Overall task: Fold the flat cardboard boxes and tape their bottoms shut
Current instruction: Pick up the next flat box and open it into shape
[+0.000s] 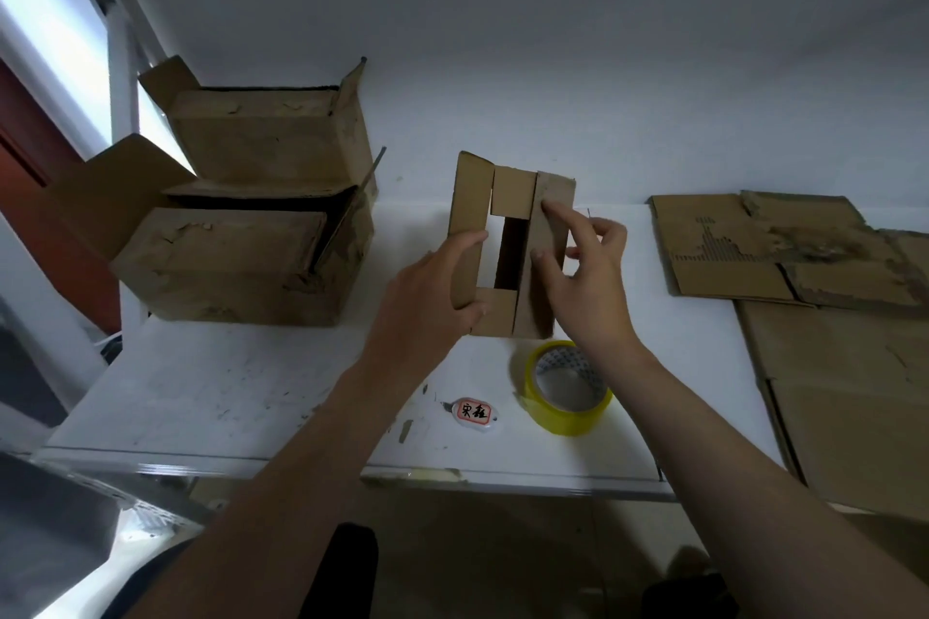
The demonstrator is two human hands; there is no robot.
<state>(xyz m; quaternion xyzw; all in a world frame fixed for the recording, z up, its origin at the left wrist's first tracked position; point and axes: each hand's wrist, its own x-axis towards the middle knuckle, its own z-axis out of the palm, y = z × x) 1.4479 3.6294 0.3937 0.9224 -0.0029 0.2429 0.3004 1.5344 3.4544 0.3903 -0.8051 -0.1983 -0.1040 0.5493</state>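
A small brown cardboard box (513, 196) stands on the white table (211, 382), its flaps partly folded in with a dark gap between them. My left hand (432, 287) grips the left flap and the box's near left corner. My right hand (585, 266) presses the right flap down with its index finger and thumb, the other fingers loosely curled. A roll of yellow tape (568, 390) lies flat just in front of the box. Flat cardboard sheets (784, 246) lie at the right.
Two larger open cardboard boxes (261, 196) are stacked at the table's left rear. A small white tag with red print (472, 413) lies left of the tape. More flat cardboard (849, 397) hangs over the right front edge. A white wall stands behind.
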